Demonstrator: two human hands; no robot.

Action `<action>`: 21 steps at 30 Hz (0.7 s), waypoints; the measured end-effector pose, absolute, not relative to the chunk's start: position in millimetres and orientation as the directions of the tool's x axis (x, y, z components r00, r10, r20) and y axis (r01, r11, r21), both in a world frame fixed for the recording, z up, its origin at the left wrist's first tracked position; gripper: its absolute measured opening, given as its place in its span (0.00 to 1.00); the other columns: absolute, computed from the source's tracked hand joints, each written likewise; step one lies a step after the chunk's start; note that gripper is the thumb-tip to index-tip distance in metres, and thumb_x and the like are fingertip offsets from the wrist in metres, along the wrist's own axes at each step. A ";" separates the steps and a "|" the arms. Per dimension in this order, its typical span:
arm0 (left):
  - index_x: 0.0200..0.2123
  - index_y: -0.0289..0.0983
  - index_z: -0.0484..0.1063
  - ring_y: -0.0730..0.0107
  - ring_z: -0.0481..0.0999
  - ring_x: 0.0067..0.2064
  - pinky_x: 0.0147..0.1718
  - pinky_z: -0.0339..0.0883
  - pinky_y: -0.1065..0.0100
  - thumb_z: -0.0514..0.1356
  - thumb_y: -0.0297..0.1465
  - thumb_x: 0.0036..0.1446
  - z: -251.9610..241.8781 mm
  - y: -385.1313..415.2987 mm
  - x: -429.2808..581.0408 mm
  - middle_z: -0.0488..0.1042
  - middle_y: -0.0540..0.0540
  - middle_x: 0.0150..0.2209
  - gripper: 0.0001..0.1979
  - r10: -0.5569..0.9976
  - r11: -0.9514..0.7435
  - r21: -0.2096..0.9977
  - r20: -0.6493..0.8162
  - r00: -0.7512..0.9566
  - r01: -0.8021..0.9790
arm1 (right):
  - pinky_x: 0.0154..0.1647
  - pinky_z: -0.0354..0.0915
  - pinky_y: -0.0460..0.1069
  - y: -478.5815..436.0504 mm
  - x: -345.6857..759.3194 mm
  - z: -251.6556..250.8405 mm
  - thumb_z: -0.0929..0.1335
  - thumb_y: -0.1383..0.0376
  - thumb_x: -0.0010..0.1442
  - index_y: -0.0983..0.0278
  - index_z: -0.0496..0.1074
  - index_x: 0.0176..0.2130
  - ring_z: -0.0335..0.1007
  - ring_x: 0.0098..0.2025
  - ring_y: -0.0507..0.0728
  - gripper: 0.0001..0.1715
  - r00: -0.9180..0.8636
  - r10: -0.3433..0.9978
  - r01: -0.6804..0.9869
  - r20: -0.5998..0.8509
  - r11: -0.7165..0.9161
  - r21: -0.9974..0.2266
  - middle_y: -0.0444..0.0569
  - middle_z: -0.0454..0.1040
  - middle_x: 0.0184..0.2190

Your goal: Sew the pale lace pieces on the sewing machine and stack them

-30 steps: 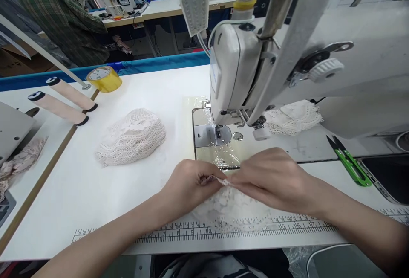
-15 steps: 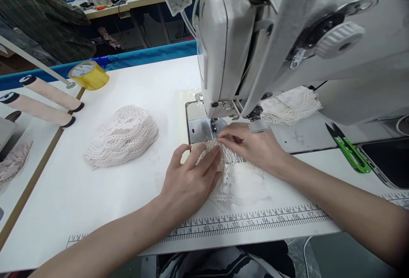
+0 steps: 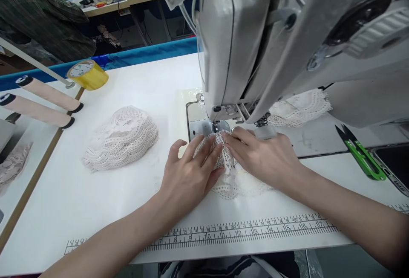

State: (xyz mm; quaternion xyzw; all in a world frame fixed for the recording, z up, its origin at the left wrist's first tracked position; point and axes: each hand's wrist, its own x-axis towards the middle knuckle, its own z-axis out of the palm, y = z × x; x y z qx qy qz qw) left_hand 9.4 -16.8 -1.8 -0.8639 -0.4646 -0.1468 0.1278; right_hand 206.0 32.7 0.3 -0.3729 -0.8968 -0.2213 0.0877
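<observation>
A piece of white lace [image 3: 227, 180] lies gathered in front of the sewing machine [image 3: 220, 47], its upper edge at the presser foot [image 3: 216, 126]. My left hand [image 3: 191, 165] presses on the lace from the left, fingers bent and close around its folds. From the right, my right hand [image 3: 263, 154] pinches the lace close to the foot, thumb and fingers together. Part of the fabric is hidden under both hands. A pile of white lace pieces [image 3: 123, 139] rests to the left, and another lace piece [image 3: 300, 108] lies behind the machine's needle end, at right.
Green thread snips [image 3: 362, 154] and a phone [image 3: 394, 163] lie at the right. Two thread cones [image 3: 38, 109] and a yellow tape roll [image 3: 87, 74] are at the left. A printed ruler [image 3: 239, 233] runs along the front edge. Someone in a plaid shirt [image 3: 41, 13] is beyond.
Both hands have brought the lace up to the presser foot, and its lower edge has moved forward. My right hand has shifted slightly right and lies flatter. The view has tilted a little.
</observation>
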 end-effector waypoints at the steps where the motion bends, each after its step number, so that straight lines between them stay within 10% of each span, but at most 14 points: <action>1: 0.57 0.39 0.69 0.60 0.68 0.59 0.52 0.54 0.54 0.53 0.37 0.68 -2.0 -16.7 9.6 0.73 0.47 0.56 0.18 0.769 -0.532 -0.085 0.369 0.522 0.843 | 0.20 0.39 0.49 33.3 206.0 0.5 0.65 0.68 0.62 0.62 0.77 0.47 0.62 0.21 0.51 0.16 -0.701 0.641 0.712 0.312 0.616 0.335 0.49 0.80 0.36; 21: 0.56 0.38 0.69 0.56 0.69 0.58 0.51 0.56 0.52 0.53 0.37 0.67 -1.0 -14.1 13.5 0.72 0.43 0.57 0.18 0.793 -0.501 -0.073 0.359 0.492 0.862 | 0.21 0.38 0.50 37.8 207.4 3.1 0.63 0.70 0.63 0.59 0.74 0.51 0.62 0.23 0.52 0.19 -0.675 0.700 0.735 0.233 0.610 0.295 0.53 0.78 0.37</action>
